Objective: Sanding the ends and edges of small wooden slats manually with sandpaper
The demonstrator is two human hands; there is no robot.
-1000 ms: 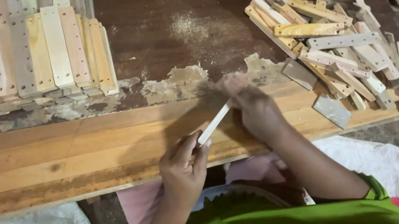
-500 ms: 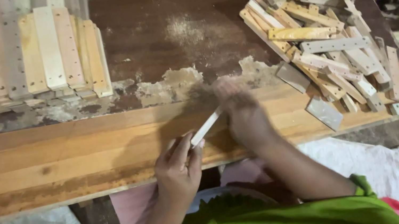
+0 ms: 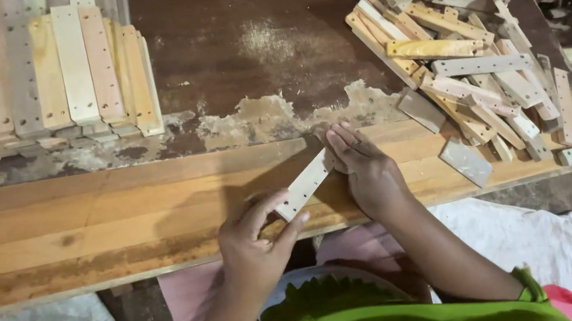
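Dark, worn wood makes up the far part of the workbench (image 3: 221, 47), its surface flaked pale along the middle, while a lighter plank (image 3: 80, 226) runs across the near edge. On that plank lies a small pale wooden strip (image 3: 303, 185) with a row of holes, set on a slant. The left hand (image 3: 254, 247) grips the strip's lower end, thumb and fingers curled around it. The right hand (image 3: 367, 170) lies flat and mostly open over the upper end, fingers stretched forward and pressing down on the strip and the plank (whether anything sits under the palm cannot be told). To the right, near the right hand, a loose heap of similar strips (image 3: 463, 61) sprawls across the bench, some pale, some yellowish, with one grey piece (image 3: 466, 161) lying apart at the plank's edge. At the far left, a tidy stack of strips (image 3: 23, 73) stands in rows, well apart from both hands. A green sleeve (image 3: 405, 318) shows at the bottom, and white cloth (image 3: 563, 245) lies on the floor below.
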